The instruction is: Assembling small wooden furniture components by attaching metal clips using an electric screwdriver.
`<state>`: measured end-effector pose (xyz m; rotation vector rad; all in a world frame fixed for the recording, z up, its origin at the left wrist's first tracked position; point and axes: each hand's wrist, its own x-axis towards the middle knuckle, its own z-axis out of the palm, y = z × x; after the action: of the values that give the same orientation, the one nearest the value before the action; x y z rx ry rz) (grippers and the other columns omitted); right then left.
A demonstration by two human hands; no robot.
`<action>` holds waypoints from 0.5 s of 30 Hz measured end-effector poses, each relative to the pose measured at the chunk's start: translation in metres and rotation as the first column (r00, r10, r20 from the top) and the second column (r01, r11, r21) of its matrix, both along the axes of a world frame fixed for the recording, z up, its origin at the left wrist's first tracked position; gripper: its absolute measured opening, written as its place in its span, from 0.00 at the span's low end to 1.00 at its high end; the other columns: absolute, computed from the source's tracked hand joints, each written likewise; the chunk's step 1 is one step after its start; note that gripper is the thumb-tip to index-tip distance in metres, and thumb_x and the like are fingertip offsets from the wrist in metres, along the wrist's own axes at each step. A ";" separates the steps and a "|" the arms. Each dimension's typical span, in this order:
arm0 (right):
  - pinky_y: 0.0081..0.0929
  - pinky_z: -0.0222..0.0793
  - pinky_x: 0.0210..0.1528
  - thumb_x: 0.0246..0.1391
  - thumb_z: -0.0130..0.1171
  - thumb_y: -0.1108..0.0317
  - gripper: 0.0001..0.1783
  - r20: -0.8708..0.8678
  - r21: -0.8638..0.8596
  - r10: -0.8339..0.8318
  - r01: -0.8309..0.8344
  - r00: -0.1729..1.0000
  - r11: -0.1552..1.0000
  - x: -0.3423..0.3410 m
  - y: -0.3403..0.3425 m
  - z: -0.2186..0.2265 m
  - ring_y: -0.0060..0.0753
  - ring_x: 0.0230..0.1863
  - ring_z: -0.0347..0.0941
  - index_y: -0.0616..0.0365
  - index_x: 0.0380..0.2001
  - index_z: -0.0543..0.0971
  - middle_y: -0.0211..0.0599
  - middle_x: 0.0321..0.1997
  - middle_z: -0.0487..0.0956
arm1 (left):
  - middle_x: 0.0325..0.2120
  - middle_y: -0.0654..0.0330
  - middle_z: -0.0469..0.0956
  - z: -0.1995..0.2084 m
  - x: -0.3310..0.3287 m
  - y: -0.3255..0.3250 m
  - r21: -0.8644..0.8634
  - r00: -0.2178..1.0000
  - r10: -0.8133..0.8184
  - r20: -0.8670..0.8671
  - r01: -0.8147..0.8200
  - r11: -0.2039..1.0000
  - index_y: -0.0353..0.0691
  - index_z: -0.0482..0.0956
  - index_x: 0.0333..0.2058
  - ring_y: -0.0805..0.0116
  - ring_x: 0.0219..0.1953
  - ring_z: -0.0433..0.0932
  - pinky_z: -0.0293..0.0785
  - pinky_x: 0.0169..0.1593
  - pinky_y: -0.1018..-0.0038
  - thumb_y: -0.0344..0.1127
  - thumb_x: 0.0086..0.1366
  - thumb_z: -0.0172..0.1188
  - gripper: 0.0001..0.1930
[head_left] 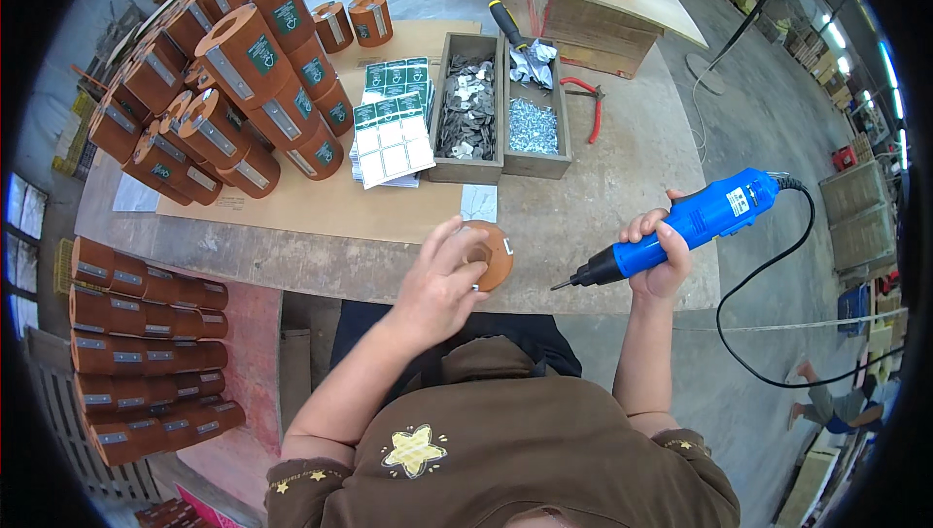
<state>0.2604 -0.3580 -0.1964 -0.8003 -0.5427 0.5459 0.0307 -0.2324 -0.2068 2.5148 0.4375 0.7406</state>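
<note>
My left hand (439, 280) is closed round the near left side of a short orange-brown cylinder (500, 258) with a hole in its end. The cylinder is at the table's front edge, and a small pale metal piece shows on its right rim. My fingers partly cover the hole. In my right hand (664, 261) is a blue electric screwdriver (700, 222) with a black nose. Its bit points left toward the cylinder, a gap apart from it. A black cord runs from its back end down the right side.
Stacked orange-brown cylinders (258, 62) with metal strips fill the table's left. Behind my hands are label sheets (394, 139), a wooden bin (468, 110) of metal pieces, another bin (534, 125) of screws, and red-handled pliers (595, 115). More cylinders (146, 353) lie at lower left.
</note>
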 end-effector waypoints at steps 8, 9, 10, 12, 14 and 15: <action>0.30 0.65 0.28 0.40 0.50 0.69 0.27 -0.131 -0.037 -0.068 0.064 0.989 0.997 0.011 -0.006 -0.015 0.29 0.22 0.65 0.58 0.47 0.59 0.34 0.20 0.67 | 0.52 0.48 0.55 0.005 -0.013 0.005 -0.185 0.984 -0.071 -0.161 0.041 0.982 0.39 0.72 0.32 0.47 0.54 0.56 0.59 0.52 0.62 0.26 0.37 0.65 0.19; 0.30 0.65 0.28 0.40 0.50 0.69 0.27 -0.131 -0.031 -0.076 0.073 0.988 0.997 0.013 -0.007 -0.017 0.29 0.22 0.65 0.58 0.47 0.59 0.34 0.20 0.67 | 0.52 0.47 0.54 -0.001 -0.010 0.001 -0.221 0.994 -0.034 -0.105 0.010 0.975 0.39 0.71 0.32 0.47 0.53 0.57 0.61 0.51 0.62 0.26 0.37 0.66 0.19; 0.32 0.66 0.28 0.39 0.51 0.70 0.28 -0.177 -0.041 -0.071 0.065 0.982 0.997 0.015 -0.010 -0.018 0.30 0.22 0.66 0.58 0.48 0.58 0.35 0.20 0.67 | 0.52 0.45 0.54 0.000 -0.005 0.001 -0.291 0.996 -0.066 -0.059 0.046 0.956 0.38 0.71 0.31 0.46 0.53 0.59 0.61 0.51 0.62 0.24 0.39 0.65 0.17; 0.33 0.67 0.27 0.39 0.51 0.71 0.29 -0.250 -0.050 -0.065 0.054 0.966 0.997 0.018 -0.012 -0.024 0.32 0.21 0.67 0.56 0.48 0.57 0.36 0.20 0.68 | 0.52 0.45 0.53 0.001 -0.006 0.005 -0.291 0.986 -0.160 -0.044 0.141 0.946 0.38 0.71 0.31 0.46 0.54 0.58 0.60 0.52 0.62 0.23 0.39 0.64 0.17; 0.34 0.67 0.27 0.39 0.51 0.71 0.29 -0.292 -0.071 -0.057 0.038 0.955 0.997 0.024 -0.006 -0.043 0.32 0.20 0.67 0.55 0.48 0.57 0.36 0.20 0.68 | 0.53 0.45 0.52 0.003 -0.007 0.013 -0.326 0.952 -0.296 -0.073 0.257 0.910 0.37 0.72 0.30 0.47 0.55 0.57 0.57 0.55 0.63 0.20 0.38 0.62 0.16; 0.35 0.67 0.26 0.39 0.51 0.71 0.28 -0.308 -0.088 -0.051 0.025 0.950 0.996 0.028 -0.003 -0.051 0.32 0.20 0.67 0.55 0.48 0.58 0.36 0.19 0.68 | 0.53 0.45 0.52 0.005 -0.006 0.017 -0.346 0.940 -0.326 -0.100 0.275 0.897 0.37 0.72 0.30 0.46 0.55 0.57 0.57 0.55 0.63 0.19 0.38 0.61 0.16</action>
<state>0.2886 -0.3613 -0.2479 -0.7840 -0.2152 0.6483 0.0247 -0.2157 -0.2015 2.2562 0.1925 0.3201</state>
